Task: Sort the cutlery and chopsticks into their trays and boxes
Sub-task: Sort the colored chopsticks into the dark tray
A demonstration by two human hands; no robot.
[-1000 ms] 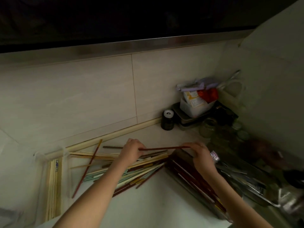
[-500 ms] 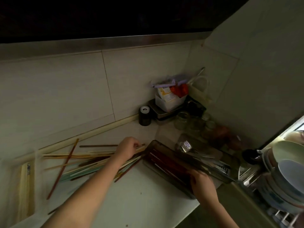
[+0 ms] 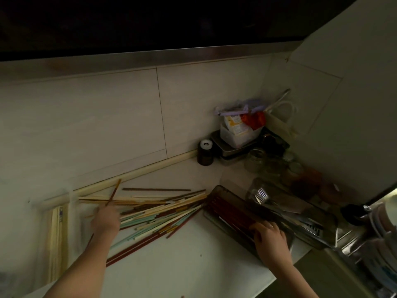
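Observation:
A loose pile of chopsticks [image 3: 163, 211], pale wood, mint green and dark red, lies fanned out on the white counter. My left hand [image 3: 105, 220] is at the pile's left end and grips one red-brown chopstick [image 3: 115, 189] that slants up toward the wall. A dark tray [image 3: 217, 191] to the right holds dark red chopsticks. My right hand [image 3: 270, 239] rests with bent fingers on the near ends of those chopsticks. Behind it a second tray [image 3: 326, 222] holds metal cutlery, with a fork [image 3: 262, 195] on top. A clear box [image 3: 57, 237] at far left holds pale wooden chopsticks.
In the back corner stand a dark jar [image 3: 205, 152], a white tub of packets [image 3: 238, 134] and several glass jars [image 3: 257, 160]. A dish rack with stacked bowls [image 3: 384, 224] fills the right edge. The counter's front edge curves away just below my right hand.
The red chopstick held between both hands is gone from them. My right hand went down to the dark tray's near end. My left hand slid left across the pile and took a red-brown chopstick.

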